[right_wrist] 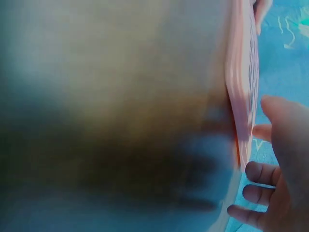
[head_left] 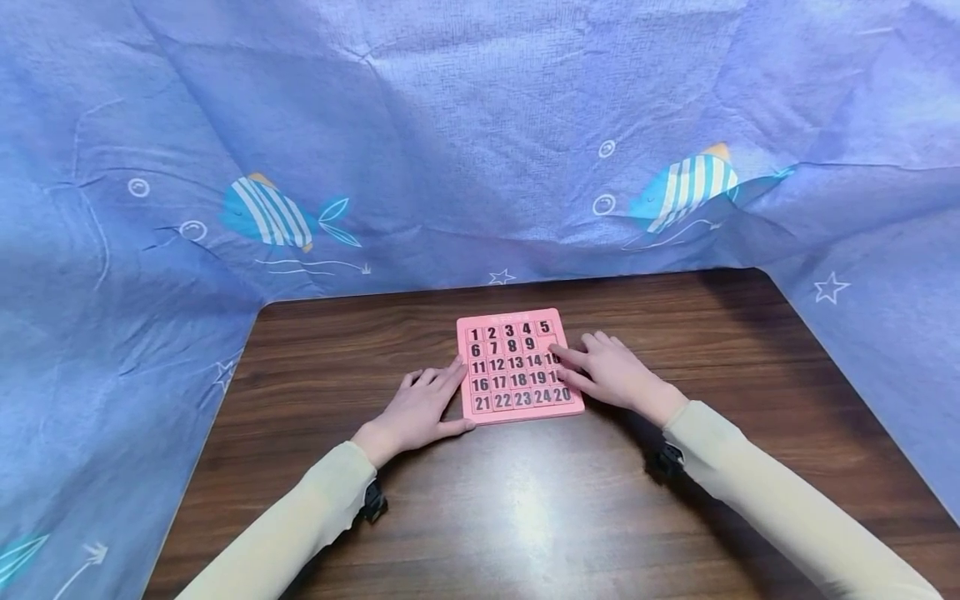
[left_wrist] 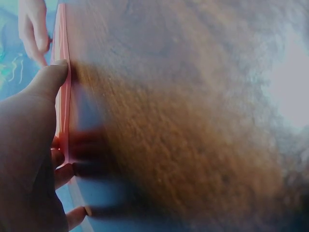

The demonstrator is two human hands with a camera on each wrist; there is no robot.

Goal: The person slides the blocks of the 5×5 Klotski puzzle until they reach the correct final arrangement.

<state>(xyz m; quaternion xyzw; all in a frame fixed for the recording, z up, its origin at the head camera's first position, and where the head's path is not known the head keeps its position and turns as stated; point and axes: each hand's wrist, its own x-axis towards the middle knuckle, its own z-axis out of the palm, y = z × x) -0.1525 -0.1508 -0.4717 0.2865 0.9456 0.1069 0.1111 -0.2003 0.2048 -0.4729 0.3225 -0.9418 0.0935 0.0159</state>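
Observation:
A pink sliding number puzzle (head_left: 517,363) lies flat on the table, its dark-numbered tiles in rows. A gap shows at the right end of the second row, past the 9. At the puzzle's left side rests my left hand (head_left: 416,412), thumb at the near left corner and index finger along the left edge. My right hand (head_left: 615,371) reaches in from the right, fingertips over the tiles by the gap and partly covering numbers there. In the right wrist view its thumb and fingers (right_wrist: 259,195) are spread beside the puzzle's edge (right_wrist: 237,82).
The brown wood-grain table (head_left: 480,508) extends around the puzzle, with a bright glare spot in front. Behind it and at its sides hangs a blue cloth (head_left: 480,133) printed with fish and stars. A small black device (head_left: 372,500) sits under each wrist.

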